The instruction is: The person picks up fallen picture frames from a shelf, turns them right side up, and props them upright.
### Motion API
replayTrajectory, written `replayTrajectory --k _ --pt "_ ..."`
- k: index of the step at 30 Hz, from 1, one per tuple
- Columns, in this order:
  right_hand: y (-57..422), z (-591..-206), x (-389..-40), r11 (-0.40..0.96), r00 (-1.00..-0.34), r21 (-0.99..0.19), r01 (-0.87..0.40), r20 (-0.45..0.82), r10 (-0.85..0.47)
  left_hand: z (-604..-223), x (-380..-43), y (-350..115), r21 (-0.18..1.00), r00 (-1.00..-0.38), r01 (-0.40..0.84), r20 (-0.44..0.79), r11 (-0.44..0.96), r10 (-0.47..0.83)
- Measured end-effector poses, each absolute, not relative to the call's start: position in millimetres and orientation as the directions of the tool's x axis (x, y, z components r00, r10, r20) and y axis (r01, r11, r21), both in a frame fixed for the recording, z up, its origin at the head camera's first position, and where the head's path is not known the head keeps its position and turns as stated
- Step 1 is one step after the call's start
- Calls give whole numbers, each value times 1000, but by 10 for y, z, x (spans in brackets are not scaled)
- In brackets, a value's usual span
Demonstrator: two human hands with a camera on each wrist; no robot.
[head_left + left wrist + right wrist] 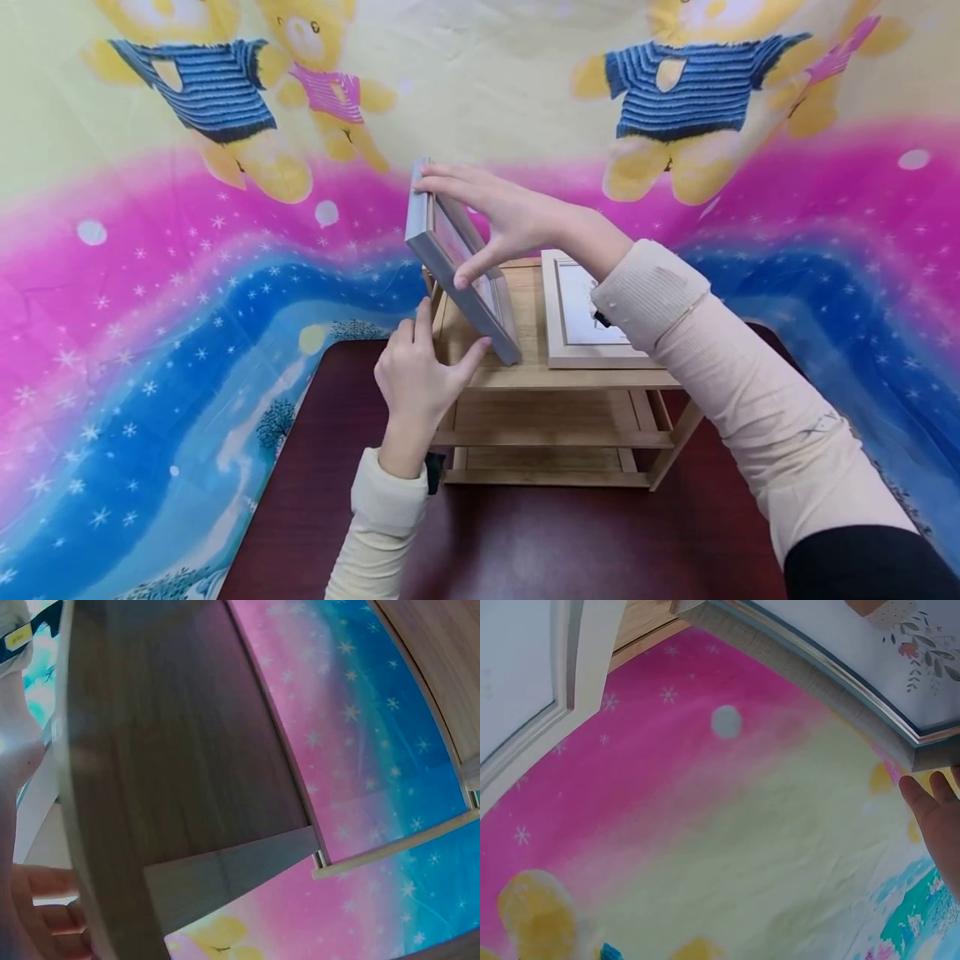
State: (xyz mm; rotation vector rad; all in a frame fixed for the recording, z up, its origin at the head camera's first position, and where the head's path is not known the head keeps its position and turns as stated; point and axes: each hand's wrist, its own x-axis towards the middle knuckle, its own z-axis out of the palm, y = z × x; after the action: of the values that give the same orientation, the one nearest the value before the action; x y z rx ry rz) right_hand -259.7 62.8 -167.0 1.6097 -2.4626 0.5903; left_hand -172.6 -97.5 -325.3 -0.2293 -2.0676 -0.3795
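My right hand (517,212) grips a grey picture frame (480,320), with fingers over its upper end and the thumb against its near side. The frame leans steeply to the left, its lower end at the top of a wooden shelf (529,325). In the right wrist view, the grey frame's corner (922,752) shows a floral picture beside fingertips (922,796). At the shelf's left edge is my left hand (416,375), thumb stretched toward the frame's lower end and fingers extended upward. The left wrist view shows its fingers (52,883) beside a dark wooden board (187,750).
A white picture frame (555,333) lies on the shelf top to the right, partly hidden by my right sleeve (652,292). Lower shelf boards (555,417) sit below. The shelf stands on a dark red table (570,533), before a bear-patterned cloth (480,100).
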Motion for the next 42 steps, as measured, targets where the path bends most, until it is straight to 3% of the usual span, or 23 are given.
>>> replayTrajectory --k 12,19,31,37,42 --pt "649 -1712 -2648 348 -357 -88 -933 325 -876 -3311 -1774 -934 176 -433 291 901 940 -35" --pt "617 -1742 -2632 392 -389 -67 -918 355 -850 -3311 -1801 -998 218 -469 327 882 920 -42" --pt "715 -1638 -2725 456 -447 -35 -889 278 -850 -3296 -1817 -1024 233 -502 345 864 909 -31" --pt "766 -1671 -2830 481 -531 -234 -845 257 -807 -3295 -1831 -1035 238 -516 365 856 900 -17" --pt "753 -1729 -2894 391 -518 -418 -820 251 -818 -3294 -1845 -1040 238 -523 371 852 898 -9"
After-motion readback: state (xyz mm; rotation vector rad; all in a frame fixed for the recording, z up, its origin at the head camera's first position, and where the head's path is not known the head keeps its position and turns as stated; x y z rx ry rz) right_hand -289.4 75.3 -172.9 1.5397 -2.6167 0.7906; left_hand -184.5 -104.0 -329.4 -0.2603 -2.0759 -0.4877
